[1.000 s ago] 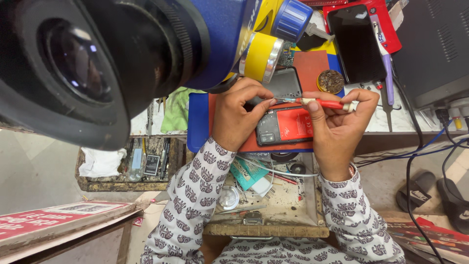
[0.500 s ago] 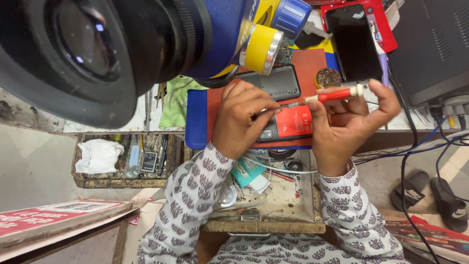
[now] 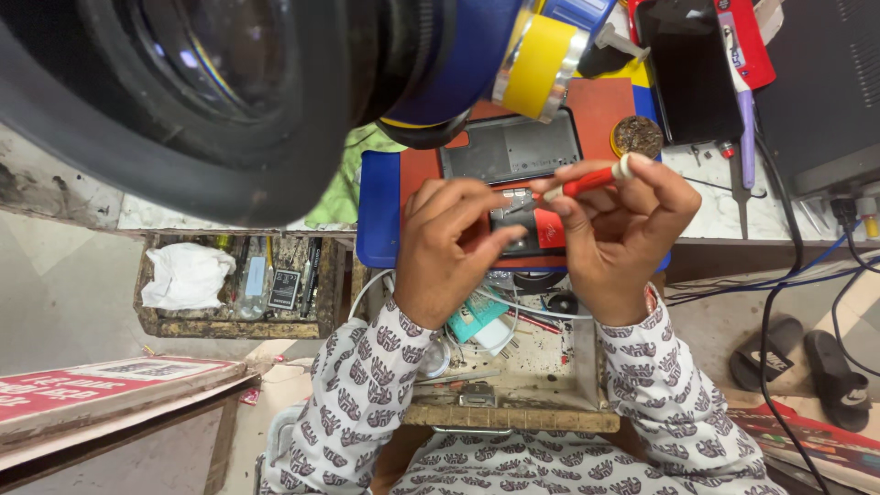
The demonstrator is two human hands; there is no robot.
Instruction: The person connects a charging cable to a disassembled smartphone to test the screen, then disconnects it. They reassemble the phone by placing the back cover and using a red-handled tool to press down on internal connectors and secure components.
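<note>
While steadying: left hand presses closed on the opened phone, pinning it.
Right hand: grips red screwdriver over the phone, tip angled down.

A large black lens with a blue and yellow barrel fills the upper left of the frame. At left centre, an open wooden drawer holds a crumpled white cloth and small tools. A red and white sign board lies at lower left. A round tin of brass wool sits upper right of centre, with a purple pen beside it. Black sandals rest on the floor at lower right, near black and blue cables.
</note>
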